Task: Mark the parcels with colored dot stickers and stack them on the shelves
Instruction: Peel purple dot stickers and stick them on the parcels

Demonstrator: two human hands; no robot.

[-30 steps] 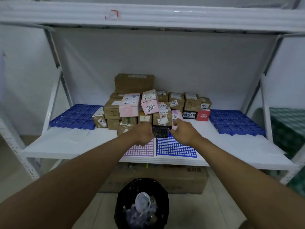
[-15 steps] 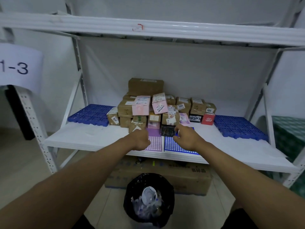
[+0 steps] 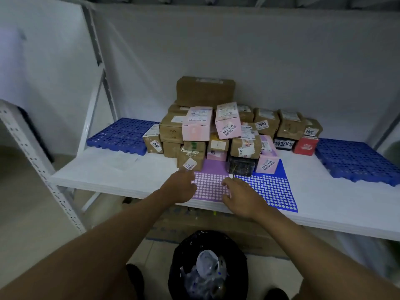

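Parcels [image 3: 218,131] sit heaped mid-shelf against the back wall — brown cartons, pink boxes, one red box [image 3: 305,145] at the right end. In front of them I see two dot sticker sheets lying flat near the front lip of the white shelf [image 3: 104,169]: the purple sheet [image 3: 211,185] and, touching its right edge, the blue sheet [image 3: 270,189]. My left hand [image 3: 180,187] hovers at the purple sheet's left edge, fingers loosely curled and holding nothing; my right hand [image 3: 240,197] overlaps the seam between the sheets, fingers relaxed, also holding nothing. Bare shelf runs out on both sides, bounded by a blue grid mat [image 3: 123,135] at each end. Below the lip stands a black bin [image 3: 207,265].
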